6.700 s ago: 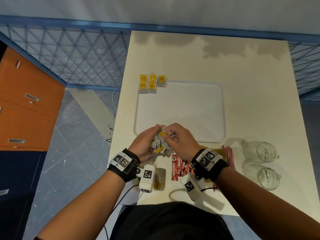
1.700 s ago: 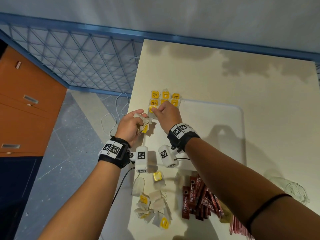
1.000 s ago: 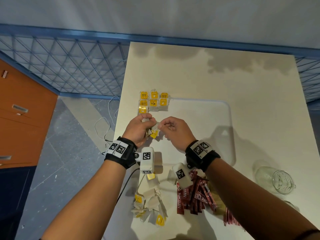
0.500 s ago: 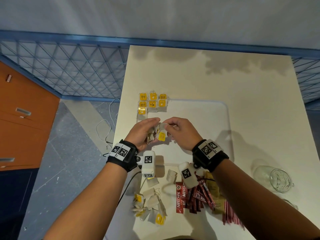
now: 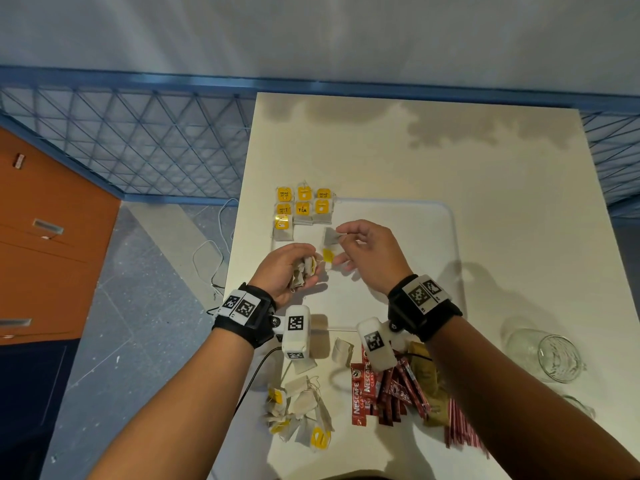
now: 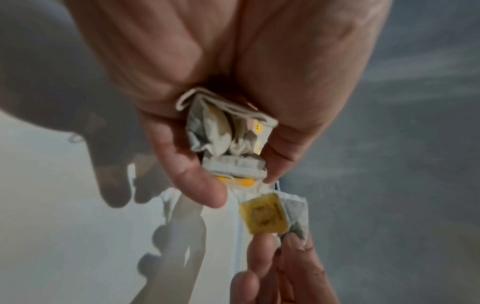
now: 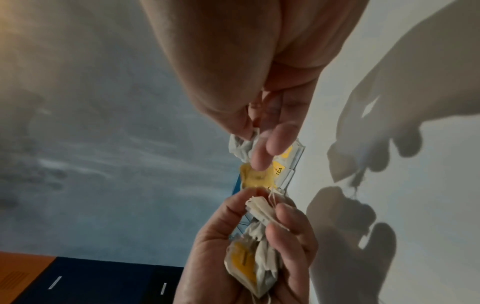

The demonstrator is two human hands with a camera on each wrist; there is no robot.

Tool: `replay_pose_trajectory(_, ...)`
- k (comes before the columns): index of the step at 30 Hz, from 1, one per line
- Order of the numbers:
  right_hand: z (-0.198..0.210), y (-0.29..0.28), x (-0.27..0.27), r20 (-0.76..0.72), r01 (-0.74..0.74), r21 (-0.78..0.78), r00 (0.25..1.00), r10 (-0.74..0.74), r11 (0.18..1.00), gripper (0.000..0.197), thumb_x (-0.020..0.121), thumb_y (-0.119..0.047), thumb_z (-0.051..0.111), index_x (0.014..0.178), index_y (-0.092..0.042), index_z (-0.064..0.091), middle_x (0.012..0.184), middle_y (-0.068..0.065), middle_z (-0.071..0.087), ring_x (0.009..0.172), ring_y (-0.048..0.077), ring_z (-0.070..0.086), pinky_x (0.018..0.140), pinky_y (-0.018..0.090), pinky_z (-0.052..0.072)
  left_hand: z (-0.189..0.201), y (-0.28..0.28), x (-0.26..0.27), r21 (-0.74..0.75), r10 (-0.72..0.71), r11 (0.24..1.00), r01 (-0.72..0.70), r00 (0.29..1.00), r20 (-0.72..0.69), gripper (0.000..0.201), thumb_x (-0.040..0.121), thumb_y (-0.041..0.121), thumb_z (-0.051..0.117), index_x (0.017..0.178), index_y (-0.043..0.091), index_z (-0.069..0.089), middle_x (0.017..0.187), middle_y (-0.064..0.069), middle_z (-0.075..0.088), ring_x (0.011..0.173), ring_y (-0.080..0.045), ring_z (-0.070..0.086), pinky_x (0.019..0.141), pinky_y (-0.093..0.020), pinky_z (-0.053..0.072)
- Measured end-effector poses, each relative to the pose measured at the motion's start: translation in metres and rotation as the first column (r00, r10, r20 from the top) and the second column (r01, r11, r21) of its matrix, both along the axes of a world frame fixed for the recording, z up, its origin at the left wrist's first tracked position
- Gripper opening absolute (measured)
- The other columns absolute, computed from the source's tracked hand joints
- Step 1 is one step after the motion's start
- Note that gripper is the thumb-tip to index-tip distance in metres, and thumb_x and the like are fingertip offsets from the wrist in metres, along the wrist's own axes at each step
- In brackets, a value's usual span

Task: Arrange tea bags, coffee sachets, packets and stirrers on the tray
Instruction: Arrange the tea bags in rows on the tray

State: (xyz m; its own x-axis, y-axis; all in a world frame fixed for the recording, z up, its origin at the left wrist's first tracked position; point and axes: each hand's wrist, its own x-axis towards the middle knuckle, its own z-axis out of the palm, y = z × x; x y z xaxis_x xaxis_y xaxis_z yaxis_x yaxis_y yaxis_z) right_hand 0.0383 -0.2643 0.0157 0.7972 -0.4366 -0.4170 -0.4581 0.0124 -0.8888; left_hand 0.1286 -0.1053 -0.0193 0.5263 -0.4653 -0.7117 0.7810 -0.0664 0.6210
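Note:
A white tray [image 5: 448, 237] lies mid-table, with several yellow-tagged tea bags [image 5: 303, 209] laid in rows at its far left corner. Over the tray's left part, my left hand [image 5: 306, 271] grips a crumpled bunch of tea bags [image 6: 228, 131]. Just to its right, my right hand [image 5: 341, 247] pinches a single tea bag [image 5: 329, 237] between thumb and fingertips, and its yellow tag [image 5: 327, 256] hangs below. The right wrist view shows that bag [image 7: 242, 149] and tag [image 7: 255, 178] close above the left hand's bunch [image 7: 255, 257].
Near the table's front edge lie a loose pile of tea bags [image 5: 299, 414], red Nescafe sachets [image 5: 381, 389], brown packets [image 5: 426, 372] and red stirrers [image 5: 462, 427]. Two glass jars [image 5: 550, 355] stand at the right. The table's left edge drops to the floor.
My right hand has drawn one tea bag out of the left hand's bunch and lifted it away to the far right. The hands, touching before, are now apart.

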Motion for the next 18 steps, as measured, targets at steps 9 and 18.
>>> replay_pose_trajectory(9, -0.005, 0.001, 0.003, 0.089, 0.098, 0.281, 0.988, -0.128, 0.955, 0.017, 0.103, 0.0, 0.055, 0.119, -0.004, 0.059, 0.104, 0.014, 0.072, 0.079, 0.022, 0.077, 0.071, 0.03, 0.063, -0.004, 0.0, -0.002, -0.015, -0.15, 0.988, 0.151, 0.987, 0.06, 0.009, 0.09, 0.019, 0.074, 0.096, 0.012, 0.073, 0.077, -0.011, 0.056, 0.061, -0.019, 0.055, 0.047, -0.024, 0.049)
replay_pose_trajectory(18, -0.011, 0.001, 0.0, 0.086, 0.14, 0.359, 0.98, -0.182, 0.923, 0.015, 0.104, -0.001, 0.054, 0.114, -0.01, 0.06, 0.11, 0.014, 0.075, 0.09, 0.029, 0.078, 0.075, 0.032, 0.063, 0.0, 0.004, 0.002, -0.184, -0.282, 0.939, 0.29, 0.957, 0.065, 0.061, 0.075, -0.004, 0.062, 0.135, -0.001, 0.058, 0.103, -0.015, 0.067, 0.056, -0.014, 0.055, 0.041, -0.019, 0.043)
